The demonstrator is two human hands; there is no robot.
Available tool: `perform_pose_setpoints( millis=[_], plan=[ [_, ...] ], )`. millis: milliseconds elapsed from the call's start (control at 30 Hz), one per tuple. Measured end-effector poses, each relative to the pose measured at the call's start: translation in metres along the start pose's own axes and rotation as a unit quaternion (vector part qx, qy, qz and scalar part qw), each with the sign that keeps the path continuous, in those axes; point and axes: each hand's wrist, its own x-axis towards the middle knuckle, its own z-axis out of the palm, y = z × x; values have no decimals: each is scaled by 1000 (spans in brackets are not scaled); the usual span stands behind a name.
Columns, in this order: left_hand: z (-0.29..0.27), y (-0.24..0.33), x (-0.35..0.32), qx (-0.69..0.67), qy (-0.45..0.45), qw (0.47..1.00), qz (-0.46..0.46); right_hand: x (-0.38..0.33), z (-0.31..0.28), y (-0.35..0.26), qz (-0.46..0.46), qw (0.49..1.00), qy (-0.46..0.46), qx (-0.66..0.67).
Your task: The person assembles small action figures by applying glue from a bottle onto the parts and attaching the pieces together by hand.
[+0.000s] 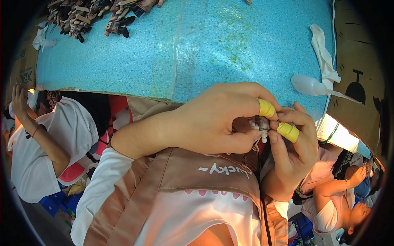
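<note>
Close in front of my body, a small dark brown and white figure piece (262, 124) with a pale peg at its lower end is held between my hands. My left hand (213, 117) reaches across from the left, thumb and index finger closed round the piece. From the other side, my right hand (295, 143) brings its bent fingers and thumb against it near the peg. Yellow tape is wrapped round a finger of each hand. Fingers cover much of the piece, so its full shape is hidden.
A blue speckled table (135, 57) lies beyond my hands. Brown doll-like figures (119, 24) are heaped at its far left. On the right lie a clear squeeze bottle (310, 85) with a thin nozzle and a white cloth (322, 49). Other people sit to both sides.
</note>
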Motion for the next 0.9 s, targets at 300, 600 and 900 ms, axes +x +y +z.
perform_pose_setpoints(
  millis=[300, 600, 900],
  plan=[
    [7, -1, 0, 30, 47, 998, -7, 1, 8, -8, -6, 998, 10, -64],
    [4, 6, 3, -169, 97, 956, -221, -1, 25, 9, -44, 997, 57, 14],
    [-9, 3, 16, -322, 116, 896, -284, 9, 25, 13, -226, 963, 80, -120]
  ],
)
